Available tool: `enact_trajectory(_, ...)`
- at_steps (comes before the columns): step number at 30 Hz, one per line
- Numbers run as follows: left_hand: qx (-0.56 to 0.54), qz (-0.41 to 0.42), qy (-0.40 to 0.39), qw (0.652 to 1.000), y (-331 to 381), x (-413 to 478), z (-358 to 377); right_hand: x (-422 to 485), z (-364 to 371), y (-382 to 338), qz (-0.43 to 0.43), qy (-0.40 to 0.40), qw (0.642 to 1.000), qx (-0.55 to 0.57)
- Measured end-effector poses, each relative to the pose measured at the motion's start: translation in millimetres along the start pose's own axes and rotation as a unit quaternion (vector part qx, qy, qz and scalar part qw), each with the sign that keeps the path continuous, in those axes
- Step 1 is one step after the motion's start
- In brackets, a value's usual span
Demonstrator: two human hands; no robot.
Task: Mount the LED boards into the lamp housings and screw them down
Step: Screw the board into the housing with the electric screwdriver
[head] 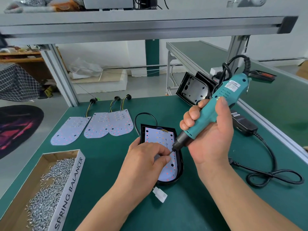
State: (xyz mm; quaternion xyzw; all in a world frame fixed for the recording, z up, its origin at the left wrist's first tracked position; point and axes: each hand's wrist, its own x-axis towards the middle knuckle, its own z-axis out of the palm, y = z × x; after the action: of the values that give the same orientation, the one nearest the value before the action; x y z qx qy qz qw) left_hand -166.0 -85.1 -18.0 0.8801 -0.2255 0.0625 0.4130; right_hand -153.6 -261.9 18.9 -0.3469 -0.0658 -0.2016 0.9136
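The right hand [208, 139] is gripping the tilted screwdriver [216, 107]. The left hand [146, 157] is pinching its bit [171, 150], probably steadying a screw, over the LED board [158, 135] sitting in the housing [180, 162] on the bench [108, 164]. Squaring the tool upright before triggering seems wise.

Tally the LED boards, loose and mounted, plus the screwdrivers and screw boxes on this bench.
Loose LED boards: 3
LED board seated in the lamp housing: 1
Electric screwdriver: 1
Box of screws: 1
Total: 6
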Motion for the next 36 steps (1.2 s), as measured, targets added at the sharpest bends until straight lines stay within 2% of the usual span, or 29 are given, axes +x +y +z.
enact_trajectory(8, -0.063, -0.054, 0.007, 0.997, -4, -2, 2, -1, 2, -1, -0.014, -0.003, 1.0, 0.005)
enact_trajectory(14, -0.048, -0.063, -0.002, 0.997, -7, -1, 3, -2, 1, 3, -0.004, 0.001, 1.0, 0.007)
enact_trajectory(20, -0.027, -0.054, -0.007, 0.998, -5, -1, 4, -2, -1, 8, 0.001, 0.028, 1.0, 0.013)
enact_trajectory(25, -0.029, -0.004, 0.006, 1.0, -4, -2, 7, -3, -2, 11, 0.006, 0.05, 0.999, 0.008)
enact_trajectory(30, -0.025, -0.018, 0.005, 1.0, -4, -1, 3, 0, -6, 11, 0.01, 0.069, 0.997, 0.019)
enact_trajectory(32, -0.035, -0.021, 0.019, 0.999, -5, -1, 0, 2, -8, 10, 0.011, 0.074, 0.997, 0.022)
enact_trajectory(34, -0.051, -0.013, 0.075, 0.996, -7, -1, -3, 3, -10, 9, 0.011, 0.073, 0.997, 0.021)
enact_trajectory(36, -0.017, -0.026, 0.13, 0.991, -10, 1, -5, 3, -10, 9, 0.011, 0.069, 0.997, 0.014)
